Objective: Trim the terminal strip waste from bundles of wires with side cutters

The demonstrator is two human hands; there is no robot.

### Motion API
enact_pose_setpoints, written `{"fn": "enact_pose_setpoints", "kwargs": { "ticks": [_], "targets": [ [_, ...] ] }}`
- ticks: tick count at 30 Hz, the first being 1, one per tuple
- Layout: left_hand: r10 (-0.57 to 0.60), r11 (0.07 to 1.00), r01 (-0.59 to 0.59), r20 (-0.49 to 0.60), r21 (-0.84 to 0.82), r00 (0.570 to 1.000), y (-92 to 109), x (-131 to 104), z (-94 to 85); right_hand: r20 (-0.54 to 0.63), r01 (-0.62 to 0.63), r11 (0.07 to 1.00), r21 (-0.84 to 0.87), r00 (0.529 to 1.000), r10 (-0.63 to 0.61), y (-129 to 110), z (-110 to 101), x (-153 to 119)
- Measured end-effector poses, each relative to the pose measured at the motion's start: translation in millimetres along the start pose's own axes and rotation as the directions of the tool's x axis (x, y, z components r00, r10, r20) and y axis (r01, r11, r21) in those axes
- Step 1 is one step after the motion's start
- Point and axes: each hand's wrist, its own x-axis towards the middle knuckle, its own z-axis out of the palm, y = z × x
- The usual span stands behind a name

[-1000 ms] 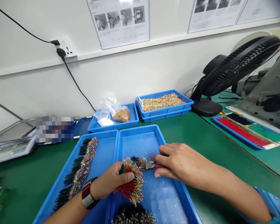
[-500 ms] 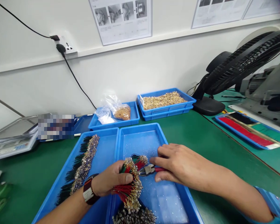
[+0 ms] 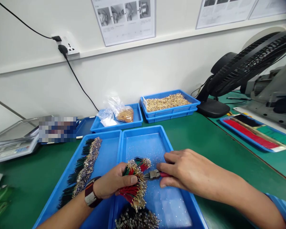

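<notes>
Red, green and gold fill a person's left hand (image 3: 115, 182), its fingers closed around a fanned bundle of metal-tipped wires (image 3: 136, 190) above the right-hand blue tray (image 3: 181, 198). The right hand (image 3: 186, 168) grips red-handled pliers (image 3: 153, 174), thumb and fingers narrowed about the handles, most of which the hand hides. The plier tips meet the bundle's edge, where crowded wire ends make it hard to tell whether the jaws are apart or together. Part of the bundle lies behind the left thumb, and a smaller tuft of red and green wires (image 3: 144, 163) shows just beyond it; whether the two are joined cannot be told.

The frame's lower edge cuts off a dark bundle (image 3: 137, 220) in the same tray and the near ends of both large trays. Pixelation masks an object beside the scale (image 3: 16, 149) at left, and a green item (image 3: 0, 202) at the left edge is blurred and cropped.

Two large trays lie side by side, the left-hand blue tray (image 3: 107, 149) holding one long row of dark wires (image 3: 87, 168). Behind them are two stacked trays (image 3: 170, 109), the upper filled with gold-coloured pieces (image 3: 168, 102), one tray of plastic bags (image 3: 120, 114) and one black fan (image 3: 248, 66).
</notes>
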Motion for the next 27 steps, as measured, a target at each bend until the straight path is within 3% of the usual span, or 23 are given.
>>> {"fn": "enact_pose_setpoints", "kwargs": {
  "ticks": [7,12,20,27],
  "targets": [
    [0.046,0.996,-0.045,0.012,-0.073,0.999,2.8,-0.8,2.3,-0.055,0.005,1.000,-0.022,0.998,-0.006,1.3,-2.0,3.1],
    [0.076,0.992,-0.067,0.083,-0.108,0.994,8.7,-0.6,5.3,-0.055,0.007,0.999,-0.052,0.998,-0.010,4.5,0.9,5.4],
    [0.047,0.998,-0.040,0.134,-0.051,0.990,10.0,-2.1,3.4,-0.032,0.053,0.998,0.012,0.998,-0.053,3.0,0.1,6.0],
    [0.033,0.999,-0.033,0.094,0.001,0.995,5.1,-0.3,0.7,0.020,0.051,0.998,0.038,0.998,-0.051,4.3,0.4,7.7]
  ]
}}
